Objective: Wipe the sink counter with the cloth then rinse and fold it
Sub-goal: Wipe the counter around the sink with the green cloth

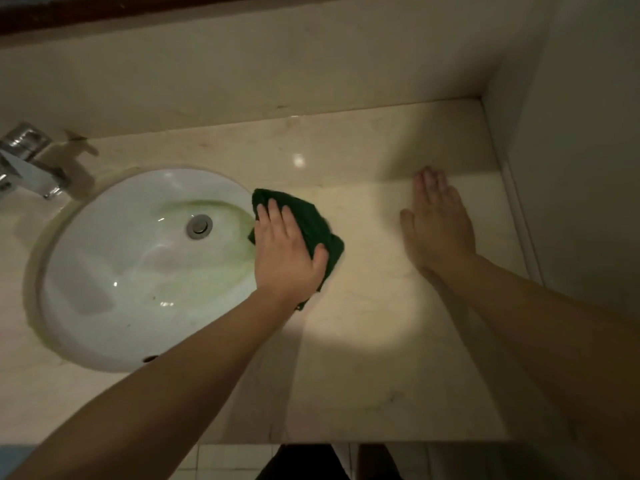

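Note:
A dark green cloth (311, 220) lies bunched on the beige stone counter (367, 323), right at the sink's right rim. My left hand (285, 252) presses flat on top of the cloth, fingers spread, thumb hooked over its right side. My right hand (438, 223) rests palm down on the bare counter further right, fingers together, holding nothing. The white oval sink (138, 271) sits left of the cloth, with a metal drain (199, 226) and greenish staining in the bowl.
A chrome faucet (29, 161) stands at the far left behind the sink. A backsplash wall runs along the back and a side wall (571, 168) closes the counter on the right. The counter's front edge is near me, tiled floor below.

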Demonstrator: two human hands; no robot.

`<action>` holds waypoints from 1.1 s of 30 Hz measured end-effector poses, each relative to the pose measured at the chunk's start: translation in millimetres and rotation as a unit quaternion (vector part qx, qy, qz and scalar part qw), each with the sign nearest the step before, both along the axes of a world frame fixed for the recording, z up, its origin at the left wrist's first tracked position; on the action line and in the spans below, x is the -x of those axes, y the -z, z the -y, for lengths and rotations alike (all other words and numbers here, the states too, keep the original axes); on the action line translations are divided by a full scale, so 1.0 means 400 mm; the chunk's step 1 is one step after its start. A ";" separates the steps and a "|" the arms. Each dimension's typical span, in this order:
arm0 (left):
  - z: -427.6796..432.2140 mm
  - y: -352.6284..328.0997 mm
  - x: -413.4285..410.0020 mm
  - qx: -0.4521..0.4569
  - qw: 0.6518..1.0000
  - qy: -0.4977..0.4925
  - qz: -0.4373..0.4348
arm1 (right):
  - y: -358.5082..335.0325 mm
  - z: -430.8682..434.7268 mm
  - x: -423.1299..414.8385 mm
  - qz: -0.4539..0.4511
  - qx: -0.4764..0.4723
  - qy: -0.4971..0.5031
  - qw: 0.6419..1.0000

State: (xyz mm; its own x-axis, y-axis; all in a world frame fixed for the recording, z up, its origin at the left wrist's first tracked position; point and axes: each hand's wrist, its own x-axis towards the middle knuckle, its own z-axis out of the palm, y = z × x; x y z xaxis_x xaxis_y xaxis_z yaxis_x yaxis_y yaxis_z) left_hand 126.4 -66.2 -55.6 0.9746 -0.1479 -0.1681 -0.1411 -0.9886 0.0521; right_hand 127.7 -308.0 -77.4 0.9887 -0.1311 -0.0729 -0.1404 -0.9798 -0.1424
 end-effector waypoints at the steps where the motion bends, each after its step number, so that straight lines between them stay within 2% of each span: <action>1: 0.026 -0.004 -0.010 -0.014 1.000 -0.002 -0.007 | 0.001 0.004 0.019 -0.007 0.001 -0.005 1.000; 5: 0.186 -0.006 -0.038 -0.003 0.999 0.037 -0.017 | 0.012 0.017 0.095 -0.011 0.025 -0.056 0.998; 8: 0.270 0.004 0.058 -0.013 0.996 0.089 -0.015 | 0.010 0.022 0.121 -0.016 0.027 -0.064 0.998; 12: 0.180 0.008 0.120 0.013 0.993 0.116 -0.012 | 0.001 0.010 0.117 -0.014 0.019 -0.061 0.998; 14: 0.102 0.007 0.125 0.047 0.995 0.089 -0.005 | 0.000 -0.006 0.144 -0.004 0.014 -0.046 0.999; 18: -0.045 0.001 0.153 0.010 0.999 0.044 -0.001 | -0.001 -0.042 0.193 -0.008 0.011 -0.022 1.000; 25: -0.199 0.000 0.260 0.042 0.998 0.034 -0.010 | -0.015 -0.078 0.328 -0.014 -0.015 -0.030 0.999; 29: -0.214 -0.006 0.281 0.049 0.998 0.021 -0.012 | -0.012 -0.071 0.449 -0.023 -0.005 -0.055 0.998; 33: -0.097 -0.014 0.278 -0.001 0.999 0.045 0.003 | -0.010 -0.071 0.456 0.007 -0.003 -0.047 0.999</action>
